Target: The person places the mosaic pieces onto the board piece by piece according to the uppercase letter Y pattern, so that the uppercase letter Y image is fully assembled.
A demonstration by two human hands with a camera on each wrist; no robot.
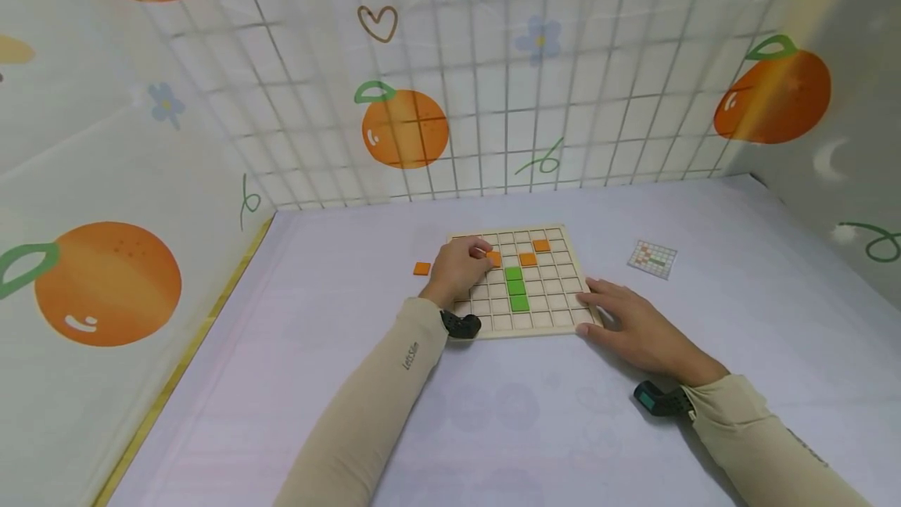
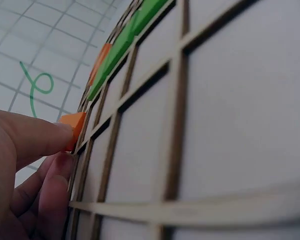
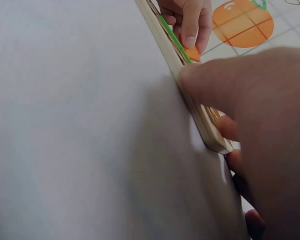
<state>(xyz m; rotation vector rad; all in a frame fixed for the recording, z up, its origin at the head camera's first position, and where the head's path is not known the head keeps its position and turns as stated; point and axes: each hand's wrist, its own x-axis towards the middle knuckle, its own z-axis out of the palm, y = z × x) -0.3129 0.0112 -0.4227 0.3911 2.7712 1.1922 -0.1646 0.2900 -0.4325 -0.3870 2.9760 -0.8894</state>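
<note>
A square wooden grid board (image 1: 556,295) lies on the table. My left hand (image 1: 456,266) reaches over its left part and pinches an orange square tile (image 2: 77,126) between thumb and fingers, low at the grid. A column of green tiles (image 1: 516,287) fills cells near the board's middle. Two more orange tiles lie in cells up and to the right of them, one at the lower left (image 1: 528,259) and one at the upper right (image 1: 541,246). My right hand (image 1: 637,327) rests at the board's right edge near the front corner, fingers extended and touching the rim.
One loose orange tile (image 1: 421,268) lies on the table left of the board. To the right is a small pattern card (image 1: 653,258) printed with a coloured grid. A fabric backdrop (image 1: 479,116) with printed oranges stands behind and along the sides.
</note>
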